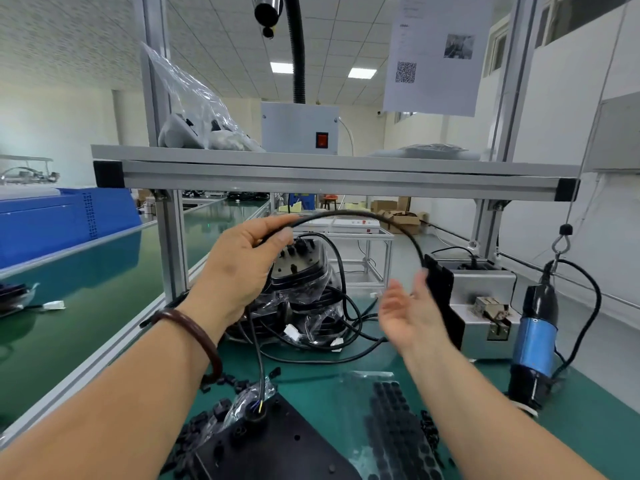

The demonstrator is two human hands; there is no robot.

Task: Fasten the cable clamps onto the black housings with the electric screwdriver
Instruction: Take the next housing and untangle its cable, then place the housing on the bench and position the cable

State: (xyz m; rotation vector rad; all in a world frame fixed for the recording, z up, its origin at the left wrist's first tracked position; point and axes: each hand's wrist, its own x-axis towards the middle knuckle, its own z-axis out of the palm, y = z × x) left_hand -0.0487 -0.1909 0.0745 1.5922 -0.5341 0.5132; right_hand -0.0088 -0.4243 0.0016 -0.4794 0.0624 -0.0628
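Left hand (239, 271) is raised above the middle of the green-matted bench (311, 379), thumb and curled fingers pinching a thin black round rubber cable (349, 213). From the pinch the cable arcs up and to the right, long axis left to right, then drops toward the right hand (412, 317). Its other run hangs down from the left hand to a flat black matte plastic housing (287, 448) at the bench's near edge, with coloured wire ends showing where it enters.

Right hand is spread wide, fingers straight, palm facing left, motion-blurred and holding nothing. The cable end sits just behind its fingertips; cannot tell if they touch.

The blue-and-black cylindrical electric screwdriver (536, 341) hangs upright from a hook near the right edge, bit end down and cord looping off its top, well apart from both hands.

Small black plastic cable clamps (221, 408) lie scattered near the housing's left side. More rounded black housings in crinkled clear bags (304, 271) are piled at mid-bench behind the left hand. A clear sheet of round black parts (394, 424) lies right of the near housing. A grey metal box (485, 292) stands toward the far right corner. An aluminium shelf (311, 174) spans above.
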